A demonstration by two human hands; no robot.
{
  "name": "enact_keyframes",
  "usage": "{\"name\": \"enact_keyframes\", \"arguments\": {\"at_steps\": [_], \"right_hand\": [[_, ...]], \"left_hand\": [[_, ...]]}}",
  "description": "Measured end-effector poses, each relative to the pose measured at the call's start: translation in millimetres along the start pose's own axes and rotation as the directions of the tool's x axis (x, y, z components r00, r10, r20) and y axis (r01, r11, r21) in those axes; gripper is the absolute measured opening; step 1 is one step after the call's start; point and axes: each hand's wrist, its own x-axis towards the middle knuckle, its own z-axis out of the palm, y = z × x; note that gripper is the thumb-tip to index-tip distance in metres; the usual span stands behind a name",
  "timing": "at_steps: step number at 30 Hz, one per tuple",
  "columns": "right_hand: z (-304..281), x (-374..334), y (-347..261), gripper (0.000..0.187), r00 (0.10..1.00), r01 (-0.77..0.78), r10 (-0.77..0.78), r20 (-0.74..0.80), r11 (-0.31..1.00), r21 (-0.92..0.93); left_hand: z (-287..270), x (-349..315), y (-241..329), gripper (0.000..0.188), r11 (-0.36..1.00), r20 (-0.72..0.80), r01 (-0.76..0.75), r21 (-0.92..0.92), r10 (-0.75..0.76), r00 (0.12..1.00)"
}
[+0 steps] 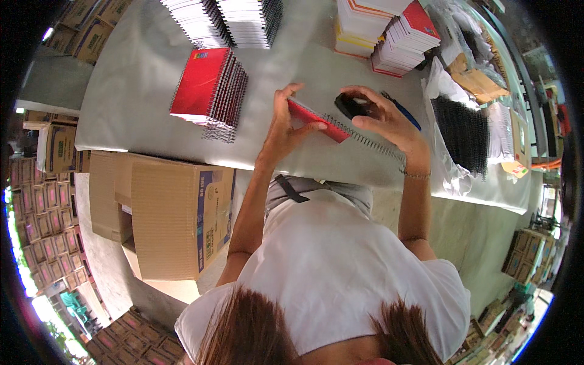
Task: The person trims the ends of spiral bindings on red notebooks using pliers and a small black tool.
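My left hand (286,121) grips a small red-covered notebook (334,131), with the thumb on its front cover and the fingers behind. Along the notebook's upper edge runs a dark spiral wire coil (377,146). Its loose end reaches well past the cover to my right wrist. My right hand (380,115) curls above the coil, fingers and thumb around a black rounded object (348,106) whose kind I cannot make out. Just beyond that hand, a blue-handled tool (406,114) lies on the table.
A stack of red spiral notebooks (204,85) stands left on the grey table (140,115), with white bound stacks (249,21) behind it. Unbound book stacks (404,42) stand far right, near a plastic-wrapped bundle of black coils (459,131). A cardboard box (161,213) sits below the left table edge.
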Motion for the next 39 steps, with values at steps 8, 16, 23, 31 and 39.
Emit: {"name": "enact_keyframes", "arguments": {"at_steps": [8,16,23,31,39], "right_hand": [[39.9,-23.6,-27.0,0.072,0.826,0.168,-0.564,-0.025,0.287,-0.943],[49.3,-30.7,-16.8,0.073,0.861,0.198,-0.502,0.086,0.175,-0.964],[53.1,-33.9,-7.2,0.065,0.901,0.237,-0.400,0.168,0.129,-0.963],[26.7,-28.4,-27.4,0.063,0.919,0.321,-0.392,-0.042,0.806,-0.497],[-30.4,-2.0,48.7,0.053,0.982,0.051,-0.139,0.125,0.843,0.536]], "left_hand": [[4.4,-1.3,8.5,0.059,0.998,-0.045,0.010,0.058,-0.008,0.999],[7.8,-2.8,13.7,0.052,0.999,-0.069,0.032,0.029,-0.030,0.997],[8.7,-4.0,7.0,0.056,0.996,-0.066,-0.038,0.082,0.044,0.997],[6.1,-5.7,14.1,0.062,0.997,-0.080,-0.047,0.060,0.052,0.995],[4.8,-5.5,10.1,0.065,0.996,-0.084,-0.073,0.052,0.077,0.993]]}}
